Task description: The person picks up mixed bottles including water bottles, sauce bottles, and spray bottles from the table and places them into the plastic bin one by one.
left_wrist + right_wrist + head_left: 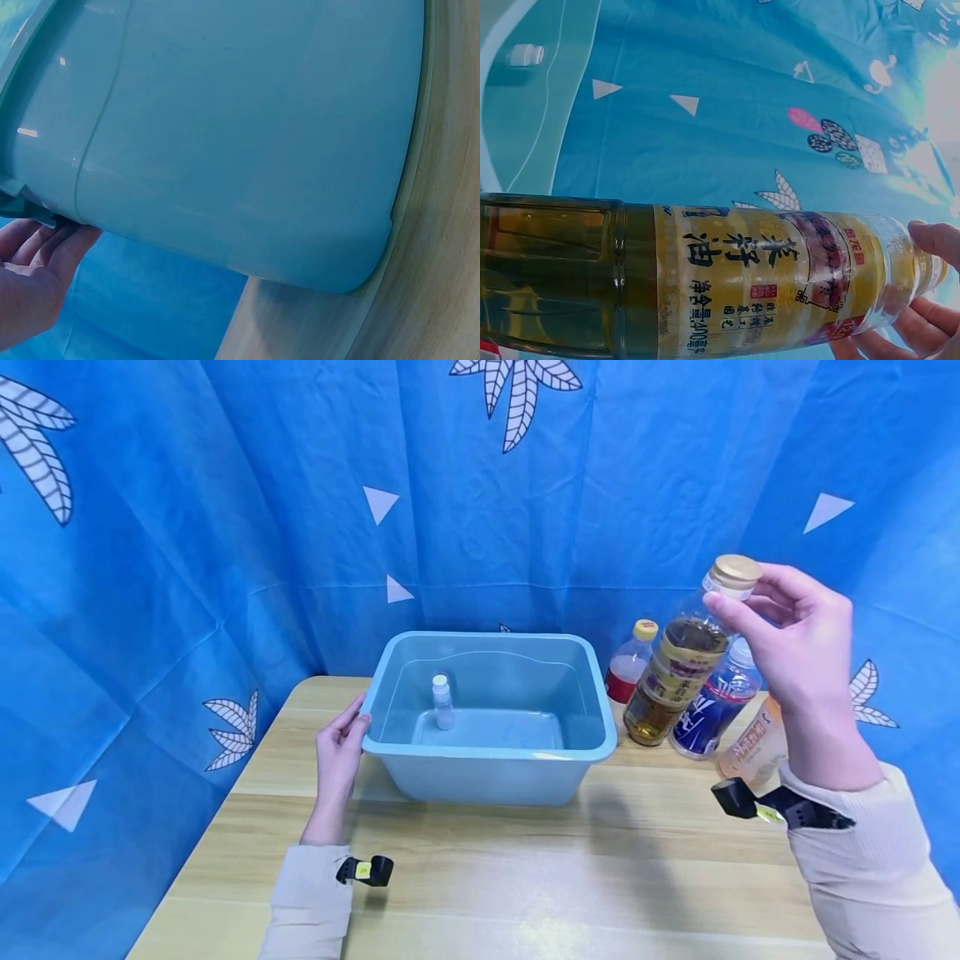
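My right hand (806, 627) grips an oil bottle (675, 672) by its neck, just below the gold cap. The bottle tilts, its base toward the lower left, and holds yellow-brown oil behind a yellow label. In the right wrist view the oil bottle (757, 281) fills the lower part, with thumb and fingers round the neck. My left hand (341, 743) holds the left rim of a light blue plastic tub (487, 777). The left wrist view shows those fingers (67, 251) under the rim of the tub (240, 150). Inside the tub stands a small white-capped bottle (443, 703).
Right of the tub stand a yellow-capped bottle with a red label (625, 672), a blue-labelled bottle (708, 714) and an orange-tinted bottle (753, 747), partly behind the right arm. A blue patterned curtain (480, 527) hangs behind the wooden table (480, 877).
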Available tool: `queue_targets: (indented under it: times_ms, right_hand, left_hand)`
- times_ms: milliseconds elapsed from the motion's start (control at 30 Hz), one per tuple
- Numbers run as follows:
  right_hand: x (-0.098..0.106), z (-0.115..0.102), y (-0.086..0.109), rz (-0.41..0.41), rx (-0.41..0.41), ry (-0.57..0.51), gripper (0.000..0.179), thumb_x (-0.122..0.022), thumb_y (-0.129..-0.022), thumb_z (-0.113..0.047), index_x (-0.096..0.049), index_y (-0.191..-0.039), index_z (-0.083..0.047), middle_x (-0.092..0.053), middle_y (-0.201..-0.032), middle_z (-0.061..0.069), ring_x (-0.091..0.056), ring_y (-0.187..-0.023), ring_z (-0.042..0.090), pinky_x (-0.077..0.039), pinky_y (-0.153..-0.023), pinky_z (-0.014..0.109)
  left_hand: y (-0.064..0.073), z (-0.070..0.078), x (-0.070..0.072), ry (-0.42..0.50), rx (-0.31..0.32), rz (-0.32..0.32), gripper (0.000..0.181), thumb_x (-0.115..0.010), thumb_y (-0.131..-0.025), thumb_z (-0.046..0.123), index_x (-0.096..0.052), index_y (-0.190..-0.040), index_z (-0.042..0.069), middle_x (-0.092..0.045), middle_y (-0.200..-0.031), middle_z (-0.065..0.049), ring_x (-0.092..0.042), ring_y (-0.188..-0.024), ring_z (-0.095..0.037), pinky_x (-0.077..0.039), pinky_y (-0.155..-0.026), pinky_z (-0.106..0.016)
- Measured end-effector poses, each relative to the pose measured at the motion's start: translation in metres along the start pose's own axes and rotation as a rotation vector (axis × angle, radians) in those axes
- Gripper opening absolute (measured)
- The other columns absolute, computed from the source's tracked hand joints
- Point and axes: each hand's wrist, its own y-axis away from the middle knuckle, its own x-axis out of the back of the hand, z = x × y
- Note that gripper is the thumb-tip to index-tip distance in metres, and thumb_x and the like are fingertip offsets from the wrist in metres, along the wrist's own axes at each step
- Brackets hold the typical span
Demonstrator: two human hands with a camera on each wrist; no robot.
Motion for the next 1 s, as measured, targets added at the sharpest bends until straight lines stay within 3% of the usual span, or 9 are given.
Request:
queue_targets:
  times_ms: [267, 800, 967, 1000]
  right_hand:
    - [-0.013, -0.009, -0.015, -0.046, -0.010, -0.115, 0.035, -0.073, -0.072, -0.014, -0.065, -0.105, -0.008, -0.066, -0.083, -0.004, -0.062, -0.072, 0.010, -0.044, -0.064, 0.019]
    - [-0.050, -0.013, -0.040, -0.111, -0.021, -0.083, 0.038, -0.073, -0.072, -0.026, -0.065, -0.106, -0.012, -0.064, -0.088, -0.005, -0.061, -0.079, 0.009, -0.044, -0.066, 0.022]
    - [-0.064, -0.011, -0.044, -0.123, 0.003, -0.059, 0.037, -0.073, -0.072, -0.028, -0.065, -0.104, -0.011, -0.064, -0.088, -0.004, -0.061, -0.081, 0.009, -0.046, -0.067, 0.021]
    - [-0.067, -0.010, -0.045, -0.125, 0.000, -0.049, 0.038, -0.073, -0.072, -0.029, -0.065, -0.104, -0.011, -0.064, -0.089, -0.004, -0.061, -0.081, 0.009, -0.046, -0.068, 0.022]
  left_hand:
    - [-0.002, -0.001, -0.001, 0.010, -0.003, 0.005, 0.039, -0.057, -0.084, 0.040, -0.054, -0.122, 0.032, -0.054, -0.121, 0.005, -0.054, -0.106, -0.014, -0.049, -0.077, -0.026]
    - [0.000, -0.002, -0.001, -0.001, 0.001, 0.006, 0.039, -0.056, -0.084, 0.041, -0.053, -0.122, 0.032, -0.055, -0.121, 0.005, -0.054, -0.106, -0.015, -0.049, -0.077, -0.028]
    - [0.003, 0.008, 0.000, 0.045, 0.017, -0.018, 0.040, -0.058, -0.085, 0.036, -0.053, -0.123, 0.028, -0.054, -0.122, 0.001, -0.054, -0.107, -0.016, -0.049, -0.077, -0.024]
    - [0.010, 0.026, -0.001, 0.088, 0.024, -0.037, 0.039, -0.057, -0.086, 0.031, -0.053, -0.124, 0.024, -0.054, -0.123, -0.002, -0.054, -0.107, -0.017, -0.048, -0.079, -0.026]
